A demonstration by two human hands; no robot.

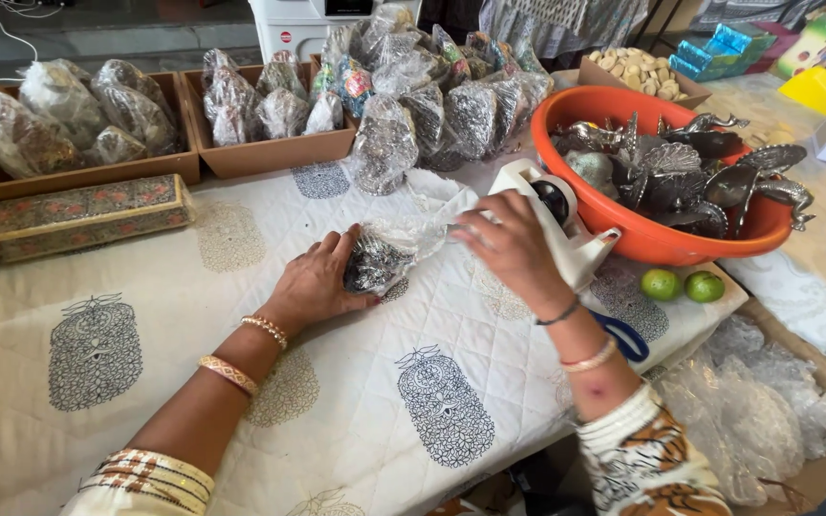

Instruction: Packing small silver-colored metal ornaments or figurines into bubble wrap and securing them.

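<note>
My left hand presses down on a small dark metal ornament wrapped in a clear plastic bag on the white printed cloth. My right hand pinches the open end of that bag, just in front of a white tape dispenser. The dispenser stands against the orange basin, which holds several unwrapped dark metal ornaments.
Cardboard trays of wrapped ornaments line the back, with a heap of wrapped pieces beside them. A painted long box lies at left. Two green limes, blue-handled scissors and a pile of clear bags sit at right.
</note>
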